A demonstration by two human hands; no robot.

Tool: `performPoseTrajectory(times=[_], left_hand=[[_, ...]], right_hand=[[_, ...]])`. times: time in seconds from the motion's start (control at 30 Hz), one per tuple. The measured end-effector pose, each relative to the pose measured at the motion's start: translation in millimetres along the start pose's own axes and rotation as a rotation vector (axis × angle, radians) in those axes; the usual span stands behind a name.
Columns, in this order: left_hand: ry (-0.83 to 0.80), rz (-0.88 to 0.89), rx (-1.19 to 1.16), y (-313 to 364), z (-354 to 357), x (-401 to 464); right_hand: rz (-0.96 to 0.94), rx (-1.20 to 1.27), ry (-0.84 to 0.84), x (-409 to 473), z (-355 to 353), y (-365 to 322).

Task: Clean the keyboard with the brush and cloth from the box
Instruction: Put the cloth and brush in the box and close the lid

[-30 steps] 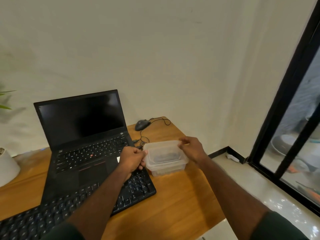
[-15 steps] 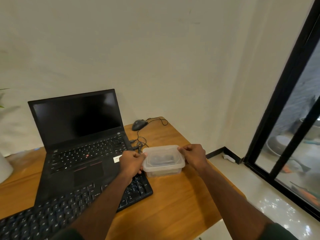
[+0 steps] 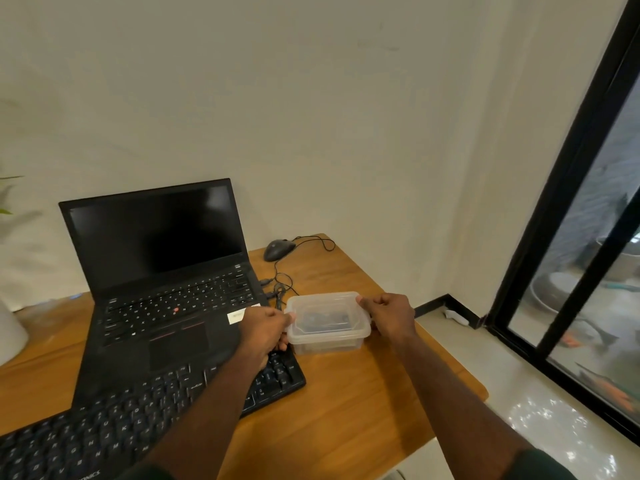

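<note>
A clear plastic box [image 3: 327,336] with its lid on rests on the wooden desk [image 3: 353,407], just right of the black external keyboard [image 3: 114,427]. Dark things show dimly through the lid; I cannot tell them apart. My left hand [image 3: 265,329] grips the box's left end, over the keyboard's right corner. My right hand [image 3: 389,317] grips the right end at the lid's rim. The keyboard lies along the desk's front, partly hidden under my left forearm.
An open black laptop [image 3: 162,271] stands behind the keyboard. A wired mouse [image 3: 278,249] and its cable lie at the back right. A white pot [image 3: 10,330] is at the left edge. The desk ends close to the right of the box, with floor and a glass door beyond.
The box has come down from slightly above the desk and now rests on it, level. Both hands kept their hold on its ends.
</note>
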State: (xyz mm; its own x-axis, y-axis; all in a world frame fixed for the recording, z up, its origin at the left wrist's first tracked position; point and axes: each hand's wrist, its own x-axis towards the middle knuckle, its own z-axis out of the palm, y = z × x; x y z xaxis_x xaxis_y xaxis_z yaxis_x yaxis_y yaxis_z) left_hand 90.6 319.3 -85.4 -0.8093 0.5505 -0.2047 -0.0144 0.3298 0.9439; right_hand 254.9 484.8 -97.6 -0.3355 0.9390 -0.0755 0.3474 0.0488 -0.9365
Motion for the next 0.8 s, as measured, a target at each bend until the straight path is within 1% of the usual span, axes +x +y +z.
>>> performPoseTrajectory(times=[0.07,0.13,0.23,0.3,0.4,0.5,0.57,0.7,0.8], left_hand=[[0.036,0.029,0.042,1.7,2.6,-4.9],[0.081,0.057,0.104,4.7,5.1,-10.1],[0.166,0.132,0.225,7.8,7.0,-18.6],[0.199,0.166,0.293,6.3,6.4,-25.8],[0.167,0.104,0.219,1.6,6.3,-37.3],[0.122,0.074,0.117,-4.5,4.2,-42.9],[0.093,0.059,0.083,-7.2,1.4,-43.5],[0.043,-0.001,0.044,-5.0,-0.5,-38.9],[0.013,-0.024,0.037,-4.3,1.6,-37.2]], right_hand=[[-0.006,-0.08,-0.02,-5.5,-0.9,0.3],[0.046,-0.099,-0.109,-12.0,-3.7,2.4],[0.141,-0.023,-0.278,-21.9,-10.0,-0.1],[0.188,0.044,-0.316,-26.3,-13.5,-0.5],[0.227,0.174,-0.244,-30.5,-13.0,1.6],[0.206,0.297,-0.146,-33.9,-4.7,4.3],[0.175,0.332,-0.148,-35.8,-0.9,4.6],[0.045,0.176,-0.133,-35.6,0.6,9.8],[-0.115,-0.043,-0.096,-37.2,-0.5,11.1]])
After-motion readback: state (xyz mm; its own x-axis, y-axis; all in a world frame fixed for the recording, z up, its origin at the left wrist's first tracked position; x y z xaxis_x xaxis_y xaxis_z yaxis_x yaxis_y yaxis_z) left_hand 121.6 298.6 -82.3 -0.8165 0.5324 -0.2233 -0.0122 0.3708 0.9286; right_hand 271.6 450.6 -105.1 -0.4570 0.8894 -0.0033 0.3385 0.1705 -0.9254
